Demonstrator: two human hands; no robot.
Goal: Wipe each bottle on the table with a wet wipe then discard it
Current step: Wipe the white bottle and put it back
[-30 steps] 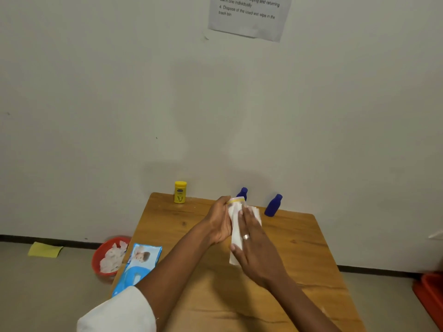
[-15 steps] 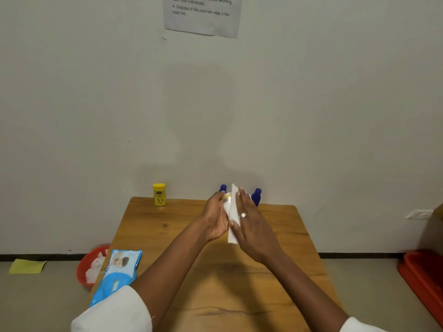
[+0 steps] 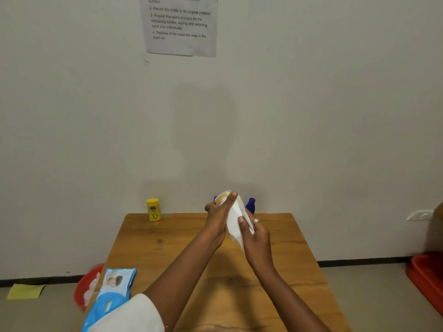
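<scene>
Above the far middle of the wooden worktop (image 3: 167, 248), the pale bottle with a yellow band (image 3: 221, 197) is being held up, left hand (image 3: 217, 218) fingers clamped round it. Right hand (image 3: 255, 232) fingers are pinching the white wet wipe (image 3: 233, 222), now sliding lower down the body than a moment ago. Wiping is ongoing; yellow jar (image 3: 153, 209), blue bottle (image 3: 250, 204) waiting behind, red bin (image 3: 85, 287) on floor.

A pale bottle (image 3: 224, 197) with a yellow band near its top was held above the table (image 3: 167, 248), largely wrapped in a white wipe (image 3: 233, 222). A yellow bottle (image 3: 153, 209) stood upright at the table's far left edge. A blue bottle (image 3: 251, 204) stood at the far edge, partly hidden.
</scene>
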